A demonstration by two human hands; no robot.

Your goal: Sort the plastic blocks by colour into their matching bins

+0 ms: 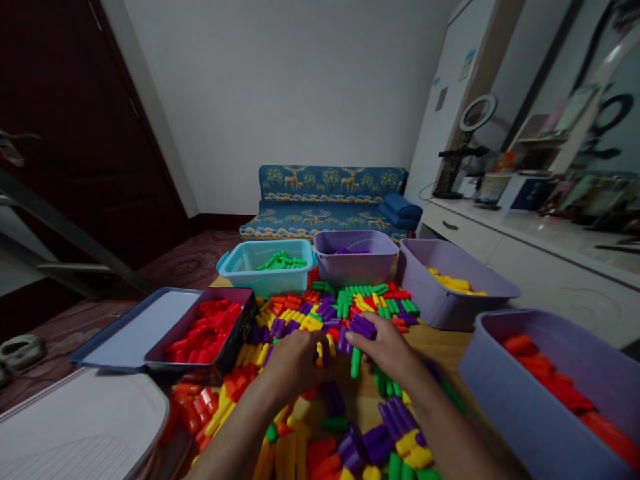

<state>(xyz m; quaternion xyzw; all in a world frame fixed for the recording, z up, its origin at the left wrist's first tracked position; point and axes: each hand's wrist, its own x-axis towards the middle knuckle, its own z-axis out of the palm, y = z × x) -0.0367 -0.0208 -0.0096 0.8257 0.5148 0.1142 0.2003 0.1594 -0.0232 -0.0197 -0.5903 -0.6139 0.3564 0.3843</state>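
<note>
My right hand (387, 343) is closed around a few purple plastic sticks (363, 327), held a little above the wooden table. A green stick (355, 362) points down just below its thumb. To the left, my left hand (299, 360) is bent downward with its fingers curled together among yellow and purple pieces. What sits between those fingertips is hidden by the hand. Around both hands lie many short ribbed sticks in purple, green, yellow and red, some joined side by side. Nearer to me is a purple cluster (353, 448).
A turquoise bin (240, 273) holds green sticks, a purple bin (355, 267) purple ones. Another bin (435, 307) has yellow, the right bin (530, 400) orange-red. Red pieces fill a dark tin (220, 373) with its lid (135, 327) open. A patterned sofa (320, 217) stands behind.
</note>
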